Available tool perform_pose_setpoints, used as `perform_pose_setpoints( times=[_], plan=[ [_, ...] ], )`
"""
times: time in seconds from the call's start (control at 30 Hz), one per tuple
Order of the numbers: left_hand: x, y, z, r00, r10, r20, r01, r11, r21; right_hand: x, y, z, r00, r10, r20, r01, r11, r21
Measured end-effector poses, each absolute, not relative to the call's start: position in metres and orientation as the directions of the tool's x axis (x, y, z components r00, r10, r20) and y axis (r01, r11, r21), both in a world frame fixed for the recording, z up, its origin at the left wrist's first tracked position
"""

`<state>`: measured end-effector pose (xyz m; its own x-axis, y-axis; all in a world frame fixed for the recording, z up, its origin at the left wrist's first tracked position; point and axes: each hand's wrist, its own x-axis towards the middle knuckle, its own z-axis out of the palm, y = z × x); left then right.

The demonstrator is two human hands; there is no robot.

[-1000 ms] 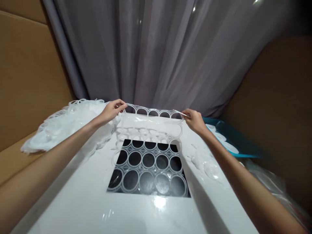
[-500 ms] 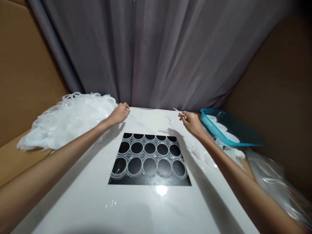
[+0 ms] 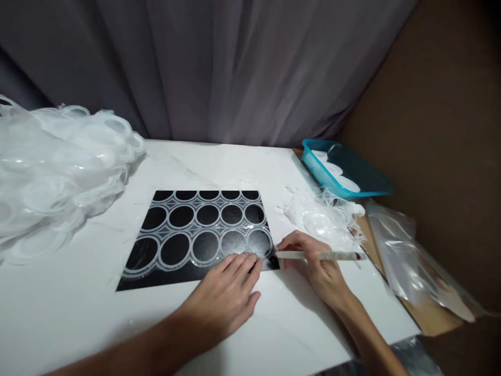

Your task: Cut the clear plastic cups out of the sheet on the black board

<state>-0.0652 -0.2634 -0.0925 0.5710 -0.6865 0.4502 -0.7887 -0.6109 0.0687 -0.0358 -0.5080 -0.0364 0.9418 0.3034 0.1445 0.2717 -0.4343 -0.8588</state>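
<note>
Pressing flat near the lower right corner of the dark panel (image 3: 195,237), the left hand (image 3: 229,297) lies palm down with its fingers (image 3: 242,262) stretched out and close together, grasping nothing; their tips rest on the clear plastic sheet of rings (image 3: 203,230) that covers the panel, just at the edge of the nearest right-hand ring. The right hand (image 3: 317,263) sits just beside it, fingers curled and pinched around a thin pale stick-like tool (image 3: 321,255) that lies nearly level, one end pointing left toward that same ring and the other reaching out past the hand to the right. To work this corner well, I judge that the flat hand should keep steady downward pressure so the flimsy sheet cannot slide or lift, while the tool tip goes in low at the ring's rim, with small, light movements rather than a hard push that might tear the thin webbing between rings. The sheet itself lies spread over the panel in the white table top (image 3: 78,313). A heap of similar clear plastic (image 3: 55,172) is piled at the left, loose clear pieces (image 3: 321,216) lie right of the panel, and a blue basket (image 3: 352,175) stands beyond them.
</note>
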Motion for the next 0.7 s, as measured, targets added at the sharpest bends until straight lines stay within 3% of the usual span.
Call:
perform_pose_setpoints(
  times=[0.2, 0.43, 0.7],
  plan=[
    [-0.069, -0.266, -0.092, 0.620, -0.630, 0.468, -0.750, -0.650, 0.120, -0.045, -0.512, -0.036, 0.927, 0.348, 0.139, 0.293, -0.443, -0.847],
    [-0.069, -0.267, -0.085, 0.643, -0.637, 0.424, -0.745, -0.650, 0.153, -0.050, -0.515, -0.037, 0.864, 0.475, 0.169, 0.398, -0.437, -0.807],
    [-0.067, -0.266, -0.082, 0.643, -0.648, 0.408, -0.756, -0.622, 0.205, -0.053, -0.518, -0.039, 0.843, 0.523, 0.124, 0.396, -0.448, -0.802]
  ],
)
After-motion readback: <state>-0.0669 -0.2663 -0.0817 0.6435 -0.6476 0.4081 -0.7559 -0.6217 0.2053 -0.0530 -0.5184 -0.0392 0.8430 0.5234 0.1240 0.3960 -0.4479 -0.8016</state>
